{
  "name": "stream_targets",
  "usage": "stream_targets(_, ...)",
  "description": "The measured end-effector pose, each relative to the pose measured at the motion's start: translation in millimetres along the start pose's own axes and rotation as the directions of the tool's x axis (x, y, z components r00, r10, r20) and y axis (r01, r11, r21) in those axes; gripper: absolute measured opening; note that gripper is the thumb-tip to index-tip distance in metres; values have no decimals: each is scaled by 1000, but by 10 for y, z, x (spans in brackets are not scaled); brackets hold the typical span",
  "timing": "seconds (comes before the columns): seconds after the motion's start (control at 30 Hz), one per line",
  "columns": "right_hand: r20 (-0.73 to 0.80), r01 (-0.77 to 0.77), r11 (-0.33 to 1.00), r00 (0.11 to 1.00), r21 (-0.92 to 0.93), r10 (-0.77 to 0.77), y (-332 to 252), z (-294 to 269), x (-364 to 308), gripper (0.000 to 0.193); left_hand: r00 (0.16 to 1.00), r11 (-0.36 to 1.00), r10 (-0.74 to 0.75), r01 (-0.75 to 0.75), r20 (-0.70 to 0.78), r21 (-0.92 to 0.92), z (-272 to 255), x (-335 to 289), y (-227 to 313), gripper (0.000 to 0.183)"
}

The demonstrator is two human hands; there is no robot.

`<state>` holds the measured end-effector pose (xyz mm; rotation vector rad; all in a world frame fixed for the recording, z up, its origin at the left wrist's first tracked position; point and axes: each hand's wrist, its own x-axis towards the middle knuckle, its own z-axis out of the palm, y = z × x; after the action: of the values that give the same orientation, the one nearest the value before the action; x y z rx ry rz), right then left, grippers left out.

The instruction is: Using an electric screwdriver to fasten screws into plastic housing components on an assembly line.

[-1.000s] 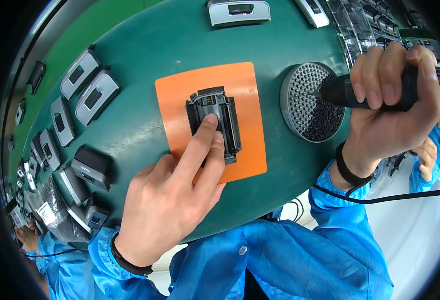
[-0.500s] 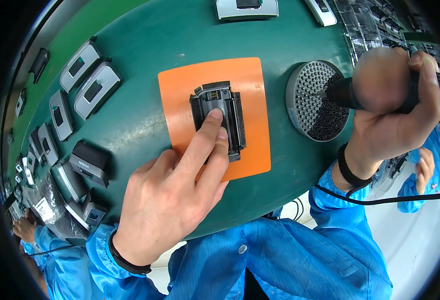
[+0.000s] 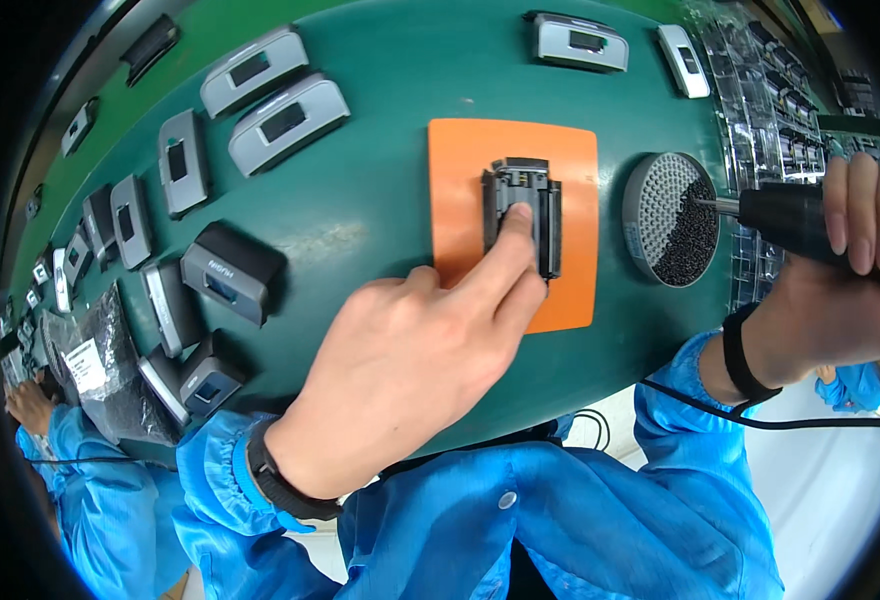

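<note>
My left hand [image 3: 410, 350] reaches over the mat with its index finger pressed on the black plastic housing [image 3: 550, 235]. The middle finger lies alongside, and the thumb is hidden. Under the housing is an orange mat [image 3: 460, 190]. My right hand [image 3: 840, 290] is wrapped round a black electric screwdriver [image 3: 785, 215], held nearly level. Its thin metal bit points left to the loose black screws on the right side of a round grey screw tray [image 3: 663, 175]. Whether a screw sits on the bit is too small to tell.
Several grey-and-black device casings [image 3: 290, 125] stand at left, one [image 3: 580, 45] at the far edge. A clear plastic bag [image 3: 110, 365] lies lower left. Clear trays of parts [image 3: 760, 110] line the right. A cable [image 3: 700, 402] runs past my right wrist. Co-workers sit both sides.
The view has shifted, so table items appear farther right. The screwdriver has drawn back to the right across the screw tray. My left hand still presses the housing.
</note>
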<state>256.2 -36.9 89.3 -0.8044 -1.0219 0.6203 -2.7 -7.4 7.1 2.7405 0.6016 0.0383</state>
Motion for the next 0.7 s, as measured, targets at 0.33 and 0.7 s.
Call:
stream_targets(0.33, 315, -21, 998, 948, -62, 40, 550, 577, -225, 26, 993, 999, 26, -30, -113, -34, 109, -14, -44, 39)
stream_targets(0.7, 317, -46, 997, 946, -60, 63, 716, 609, -314, 29, 962, 996, 93, -94, -258, 9, 188, -9, -80, 24)
